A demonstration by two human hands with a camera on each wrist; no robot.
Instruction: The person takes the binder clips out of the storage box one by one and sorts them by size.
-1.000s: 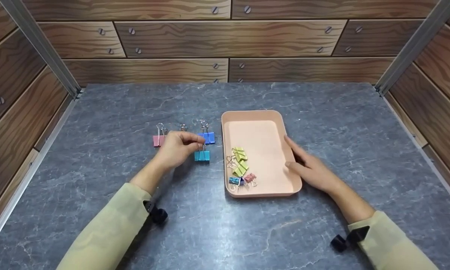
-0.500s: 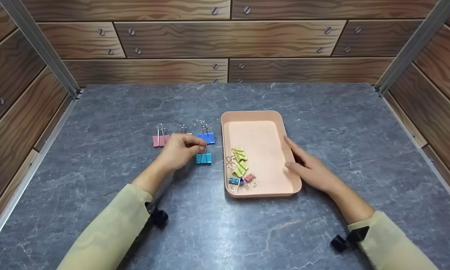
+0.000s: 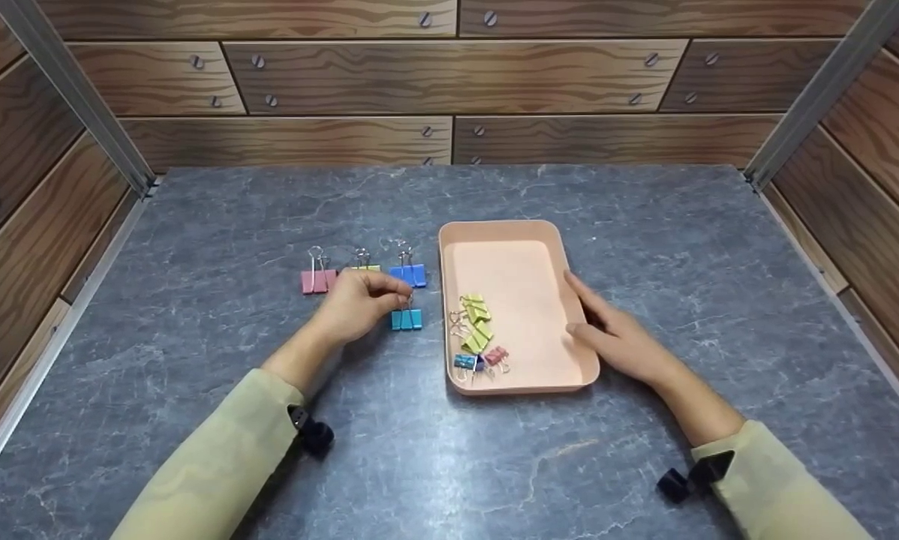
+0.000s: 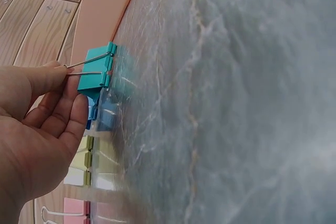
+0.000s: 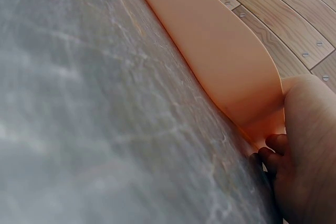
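My left hand (image 3: 359, 304) pinches the wire handles of a teal binder clip (image 3: 407, 320), which stands upright on the table left of a pink tray (image 3: 521, 381). Just behind it stands a blue binder clip (image 3: 409, 275). A pink binder clip (image 3: 319, 282) and a yellow-green one (image 3: 367, 268), partly hidden by my left hand, are in the same row. My right hand (image 3: 629, 341) grips the tray's right wall, thumb over the rim; in the right wrist view its other fingers (image 5: 277, 145) curl low outside the wall.
Inside the tray, along its near left side, lie several small binder clips: yellow-green ones (image 3: 478, 337), a pink one (image 3: 497, 355) and blue ones (image 3: 465, 362). Wood-patterned panels (image 3: 449, 79) enclose the grey marbled table (image 3: 269, 217) at the back and sides.
My left hand has shifted the teal binder clip slightly toward me, down to the table, away from the blue one. My right hand and the tray stay in place.
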